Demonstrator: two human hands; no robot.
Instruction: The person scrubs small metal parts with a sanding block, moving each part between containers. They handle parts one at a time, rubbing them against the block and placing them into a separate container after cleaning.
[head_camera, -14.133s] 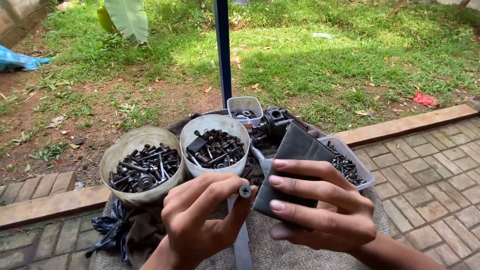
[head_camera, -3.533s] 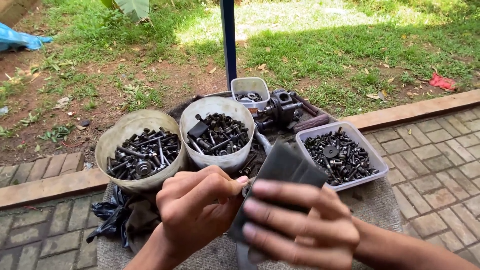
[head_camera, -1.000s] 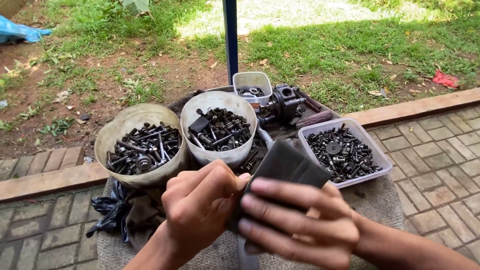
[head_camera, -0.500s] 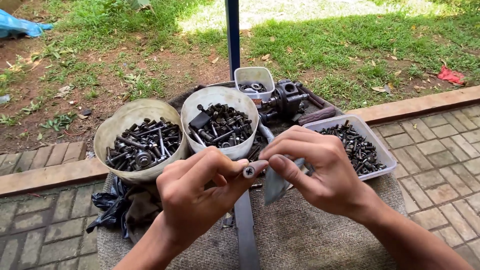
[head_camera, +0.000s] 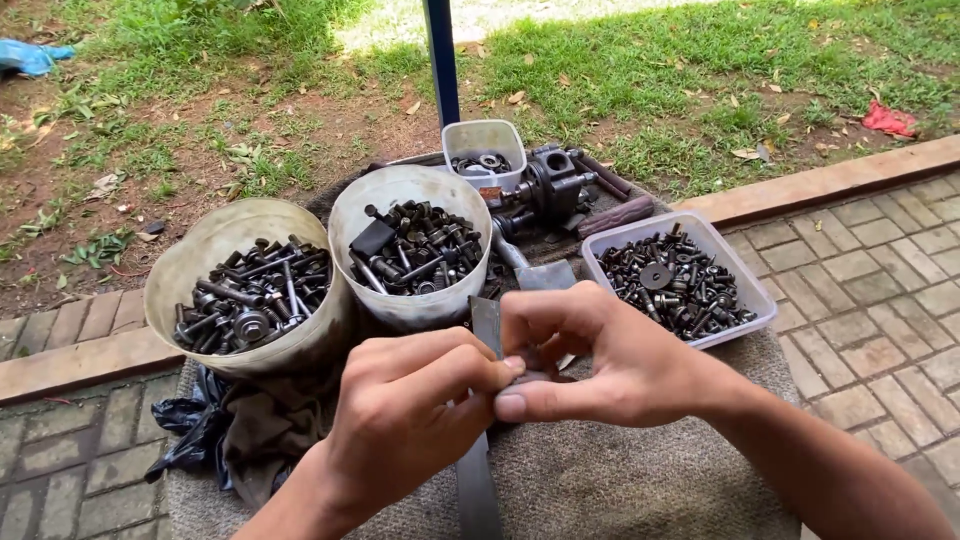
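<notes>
Metal part: a small dark piece, mostly hidden, sat pinched at the fingertips of both hands, lower centre of frame.
Left hand (head_camera: 415, 400): clenched on it from the left.
Right hand (head_camera: 600, 350): thumb and forefinger gripped it from the right, steadying it.
Tubs: beige tub (head_camera: 245, 285) and white tub (head_camera: 410, 245) of bolts stood just above, within reach.
Tray: clear tray (head_camera: 680, 280) of nuts, centre right.
Surface (head_camera: 640, 490): grey cloth, keeping parts from rolling.

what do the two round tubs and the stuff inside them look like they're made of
The two round tubs look like thin plastic, off-white and grimy, with slightly translucent walls. The bolts inside look like steel, dark grey and dull, probably oily or tarnished, with threaded shanks.
</notes>
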